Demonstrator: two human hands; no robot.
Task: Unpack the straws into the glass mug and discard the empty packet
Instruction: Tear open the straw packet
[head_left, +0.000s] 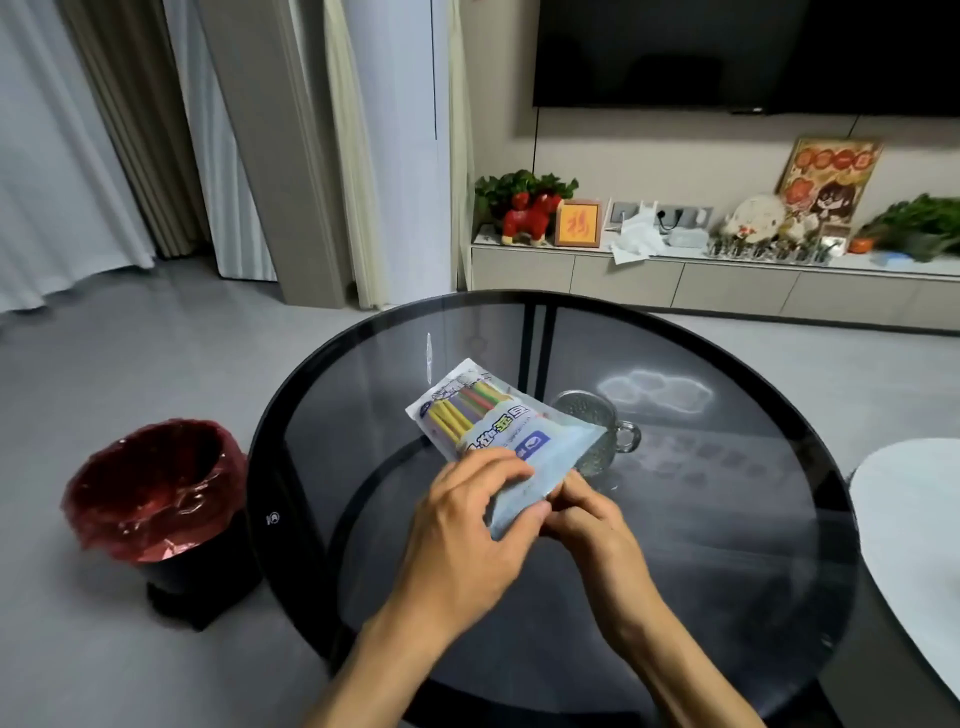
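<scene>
A flat plastic packet of coloured straws (488, 421) is held above the round dark glass table (727, 519). Yellow, green, pink and purple straws show through its clear upper half; the lower half is pale blue with print. My left hand (467, 535) grips the packet's near end from the left, fingers on top. My right hand (587, 519) pinches the same end from the right, partly under the packet. The clear glass mug (608, 431) stands on the table just behind the packet, its handle to the right; the packet hides most of it.
A black bin with a red liner (156, 493) stands on the floor left of the table. A white tabletop edge (914, 545) shows at the right. A low cabinet with ornaments (675, 280) runs along the far wall under a dark screen.
</scene>
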